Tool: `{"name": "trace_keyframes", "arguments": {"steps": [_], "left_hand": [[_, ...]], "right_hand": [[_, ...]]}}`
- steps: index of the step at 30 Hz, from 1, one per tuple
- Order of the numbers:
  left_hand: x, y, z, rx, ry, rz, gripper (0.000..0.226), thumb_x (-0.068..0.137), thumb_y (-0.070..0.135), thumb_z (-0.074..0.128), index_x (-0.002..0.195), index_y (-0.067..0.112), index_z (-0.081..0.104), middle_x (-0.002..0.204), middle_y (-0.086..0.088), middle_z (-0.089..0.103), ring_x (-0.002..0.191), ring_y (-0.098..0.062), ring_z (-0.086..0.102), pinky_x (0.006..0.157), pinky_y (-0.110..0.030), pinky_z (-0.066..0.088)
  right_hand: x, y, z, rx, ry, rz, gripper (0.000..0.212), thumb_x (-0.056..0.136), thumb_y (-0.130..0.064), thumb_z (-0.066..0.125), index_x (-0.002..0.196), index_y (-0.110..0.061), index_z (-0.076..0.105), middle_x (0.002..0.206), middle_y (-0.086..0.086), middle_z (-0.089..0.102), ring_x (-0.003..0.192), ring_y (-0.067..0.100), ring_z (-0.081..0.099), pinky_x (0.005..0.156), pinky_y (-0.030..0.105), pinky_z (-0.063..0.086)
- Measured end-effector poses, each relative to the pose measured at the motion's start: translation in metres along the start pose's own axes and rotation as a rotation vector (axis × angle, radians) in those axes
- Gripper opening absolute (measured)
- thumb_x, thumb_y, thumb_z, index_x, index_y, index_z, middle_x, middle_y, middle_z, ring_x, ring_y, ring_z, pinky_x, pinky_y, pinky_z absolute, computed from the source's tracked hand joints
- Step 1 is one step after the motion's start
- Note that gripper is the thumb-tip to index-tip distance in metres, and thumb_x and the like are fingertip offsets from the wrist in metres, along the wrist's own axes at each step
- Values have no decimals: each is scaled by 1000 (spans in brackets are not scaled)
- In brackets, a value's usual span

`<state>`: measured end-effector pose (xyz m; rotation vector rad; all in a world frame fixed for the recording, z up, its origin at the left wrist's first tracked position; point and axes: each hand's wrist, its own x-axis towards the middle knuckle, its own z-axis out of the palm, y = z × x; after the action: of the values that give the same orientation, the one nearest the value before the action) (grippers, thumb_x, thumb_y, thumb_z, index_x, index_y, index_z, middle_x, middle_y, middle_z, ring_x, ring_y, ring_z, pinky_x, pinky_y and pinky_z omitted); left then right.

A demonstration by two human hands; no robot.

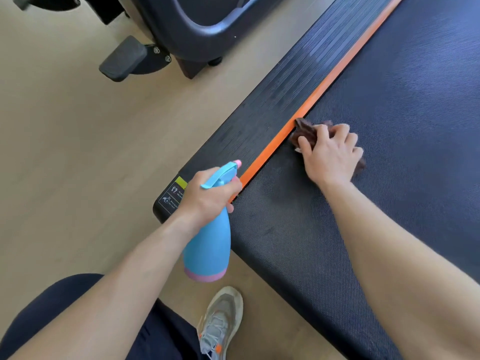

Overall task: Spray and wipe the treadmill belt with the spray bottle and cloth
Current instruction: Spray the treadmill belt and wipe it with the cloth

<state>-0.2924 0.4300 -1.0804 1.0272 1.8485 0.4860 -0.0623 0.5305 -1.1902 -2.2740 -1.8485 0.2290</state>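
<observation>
Two Hands Engaged: Wipe In Progress

Nearest, the left hand is wrapped round the neck of the light-blue plastic spray bottle, lilac-based, held at the belt's near edge. Judged light and rigid, possibly slick when wet; the neck grip suits. Beyond, the right hand, fingers curled, presses a crumpled brown cloth, soft and limp, onto the dark textured treadmill belt beside the orange edge strip.
</observation>
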Motion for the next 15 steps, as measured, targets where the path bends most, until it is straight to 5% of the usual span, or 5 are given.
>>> {"name": "trace_keyframes", "arguments": {"steps": [6, 9, 15], "left_hand": [[20, 14, -4, -57, 31, 18, 14, 92, 24, 73, 104, 22, 78, 112, -1, 77, 52, -12, 64, 67, -25, 51], [26, 21, -2, -61, 29, 26, 11, 92, 22, 72, 101, 16, 77, 117, 8, 76, 51, -11, 65, 67, -26, 49], [30, 26, -4, -91, 5, 33, 15, 92, 22, 72, 104, 23, 80, 102, 14, 76, 52, -11, 65, 68, -24, 51]], "right_hand": [[-126, -13, 4, -60, 43, -384, 38, 96, -57, 52, 117, -26, 59, 117, 10, 53, 99, 35, 48, 79, 48, 37], [-113, -5, 7, -107, 31, -533, 38, 95, -58, 53, 114, -26, 61, 117, 9, 54, 98, 35, 48, 77, 47, 37], [1, -13, 13, -103, 49, -160, 45, 93, -60, 54, 118, -23, 58, 125, 13, 48, 108, 39, 47, 85, 52, 39]]}}
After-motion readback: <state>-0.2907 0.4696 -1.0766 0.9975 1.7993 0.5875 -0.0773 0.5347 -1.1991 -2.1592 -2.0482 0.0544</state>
